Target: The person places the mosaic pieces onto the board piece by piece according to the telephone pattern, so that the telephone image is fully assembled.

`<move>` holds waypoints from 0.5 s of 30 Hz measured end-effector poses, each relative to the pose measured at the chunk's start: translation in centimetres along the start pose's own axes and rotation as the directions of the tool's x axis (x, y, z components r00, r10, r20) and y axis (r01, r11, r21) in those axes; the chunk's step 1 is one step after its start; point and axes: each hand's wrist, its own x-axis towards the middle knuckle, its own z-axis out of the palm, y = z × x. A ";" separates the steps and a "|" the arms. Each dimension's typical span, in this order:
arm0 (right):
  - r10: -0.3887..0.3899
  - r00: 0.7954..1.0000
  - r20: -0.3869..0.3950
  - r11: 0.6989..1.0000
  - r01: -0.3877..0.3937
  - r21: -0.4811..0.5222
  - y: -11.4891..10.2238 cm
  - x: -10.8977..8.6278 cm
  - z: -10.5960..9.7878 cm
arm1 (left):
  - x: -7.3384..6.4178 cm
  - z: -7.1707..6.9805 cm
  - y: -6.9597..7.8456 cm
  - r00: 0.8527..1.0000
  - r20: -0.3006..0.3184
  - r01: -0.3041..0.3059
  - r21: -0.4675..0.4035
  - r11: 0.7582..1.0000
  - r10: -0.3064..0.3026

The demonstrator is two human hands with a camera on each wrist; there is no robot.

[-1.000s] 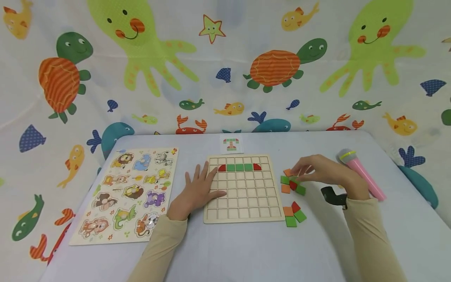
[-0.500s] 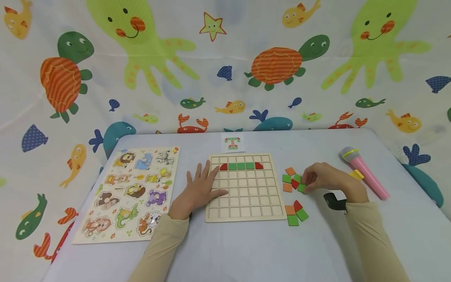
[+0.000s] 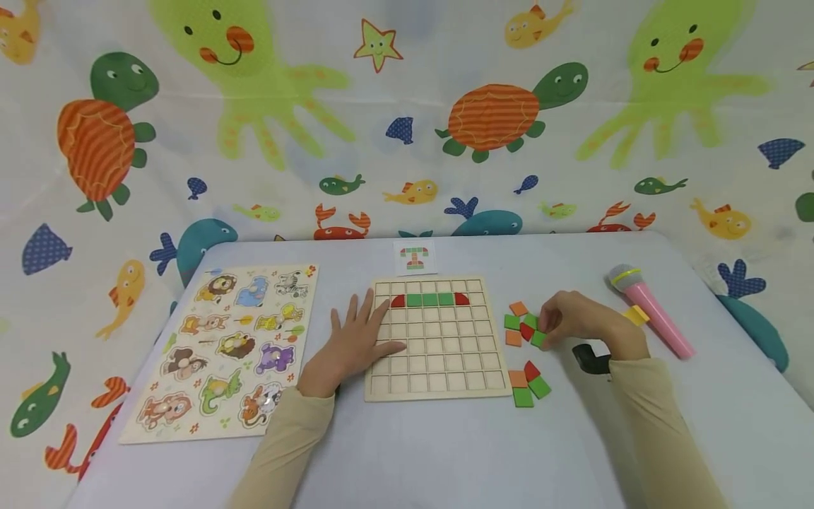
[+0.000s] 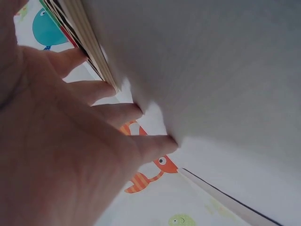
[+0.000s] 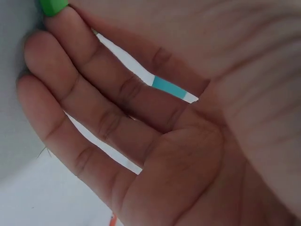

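Observation:
My left hand (image 3: 350, 346) lies spread along the left side of a wooden grid board (image 3: 439, 364), thumb and index finger over its edge. One row holds a red quarter-round tile (image 3: 398, 302) at one end, green squares in the middle and another red quarter-round tile (image 3: 461, 299) at the other end. Right of the board, my right hand (image 3: 579, 322) pinches a green square tile (image 3: 538, 339) at the edge of a loose cluster. The green tile (image 5: 54, 5) shows at the thumb and fingertips in the right wrist view. Orange square tiles (image 3: 513, 338) lie beside it.
A pattern card (image 3: 415, 257) stands behind the board. On the left lies an animal peg puzzle (image 3: 219, 353). A second tile group includes a green square (image 3: 523, 397). A pink toy microphone (image 3: 658, 318) and a yellow piece (image 3: 636, 315) lie beyond my right hand.
My right hand has moved from the top of the tile cluster down to the green tile at its right side, uncovering the upper orange tile. The left hand stays on the board.

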 end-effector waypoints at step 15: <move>0.013 1.000 0.012 1.000 -0.013 -0.011 0.0 -0.2 0.2 | 0.0 0.1 -0.1 1.000 0.012 0.000 0.000 1.000 0.000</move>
